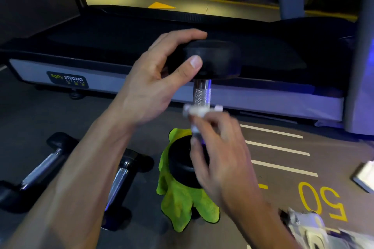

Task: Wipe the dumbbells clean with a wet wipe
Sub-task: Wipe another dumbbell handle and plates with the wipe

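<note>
At centre, my left hand grips the upright dumbbell, right hand pinching the wet wipe round its handle; two dumbbells at eight o'clock look unwiped

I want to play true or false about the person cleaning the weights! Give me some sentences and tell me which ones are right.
1. The dumbbell being cleaned stands upright on a green cloth. True.
2. The left hand holds the dumbbell by its top end. True.
3. The right hand is empty. False: it holds a white wet wipe against the metal handle.
4. Two more dumbbells lie on the floor to the left. True.
5. The cloth under the dumbbell is red. False: it is bright green.
6. The yellow number on the floor is 20. False: it reads 50.
</note>
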`<act>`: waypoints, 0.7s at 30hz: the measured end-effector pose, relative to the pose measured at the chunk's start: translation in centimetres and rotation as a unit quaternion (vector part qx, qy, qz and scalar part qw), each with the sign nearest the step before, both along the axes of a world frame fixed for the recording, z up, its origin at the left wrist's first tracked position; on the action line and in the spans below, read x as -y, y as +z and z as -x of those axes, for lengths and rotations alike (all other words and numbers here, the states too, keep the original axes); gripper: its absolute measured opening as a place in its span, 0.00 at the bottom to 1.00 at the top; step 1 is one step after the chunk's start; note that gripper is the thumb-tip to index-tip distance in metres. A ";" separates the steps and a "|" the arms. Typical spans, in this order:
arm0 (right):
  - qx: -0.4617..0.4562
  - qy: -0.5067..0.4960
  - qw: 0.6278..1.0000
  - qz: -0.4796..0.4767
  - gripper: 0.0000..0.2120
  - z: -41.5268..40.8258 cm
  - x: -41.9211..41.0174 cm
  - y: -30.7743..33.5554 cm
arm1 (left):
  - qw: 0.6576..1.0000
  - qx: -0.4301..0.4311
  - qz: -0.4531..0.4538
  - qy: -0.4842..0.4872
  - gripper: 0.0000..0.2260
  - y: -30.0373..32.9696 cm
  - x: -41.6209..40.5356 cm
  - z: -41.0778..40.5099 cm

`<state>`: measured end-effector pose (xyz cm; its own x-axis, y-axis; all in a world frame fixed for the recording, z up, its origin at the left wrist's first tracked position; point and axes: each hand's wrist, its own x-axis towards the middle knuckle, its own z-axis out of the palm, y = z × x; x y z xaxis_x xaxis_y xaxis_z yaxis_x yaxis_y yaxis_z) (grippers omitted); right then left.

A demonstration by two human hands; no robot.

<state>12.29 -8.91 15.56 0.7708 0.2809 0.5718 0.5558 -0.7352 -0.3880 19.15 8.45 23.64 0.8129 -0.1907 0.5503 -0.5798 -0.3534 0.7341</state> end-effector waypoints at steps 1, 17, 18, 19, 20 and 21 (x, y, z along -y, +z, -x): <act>-0.010 0.016 1.000 0.009 0.19 0.5 0.4 -0.4 | 1.000 0.002 0.002 0.001 0.17 -0.1 -0.1 0.1; -0.099 0.073 0.992 0.011 0.09 -1.0 2.9 -0.6 | 1.000 0.000 -0.002 0.002 0.17 -0.2 -1.0 0.5; -0.109 0.055 0.992 0.019 0.10 -0.8 2.9 -0.5 | 1.000 -0.001 -0.003 -0.002 0.17 -0.2 -0.9 0.6; -0.110 0.034 0.993 0.032 0.11 -0.5 2.6 -0.2 | 1.000 -0.001 -0.004 -0.006 0.17 -0.2 -0.9 0.7; -0.109 0.014 0.993 0.050 0.12 -0.1 2.2 0.2 | 1.000 0.001 -0.002 -0.007 0.17 -0.2 -0.8 0.7; -0.109 -0.001 0.992 0.069 0.14 0.2 1.6 0.5 | 1.000 0.004 0.000 -0.006 0.17 -0.2 -0.8 0.8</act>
<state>12.05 -10.51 16.03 0.8726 0.3432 0.3475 0.4679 -0.7912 -0.3938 18.35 9.25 23.46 0.8061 -0.2009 0.5567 -0.5901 -0.3455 0.7297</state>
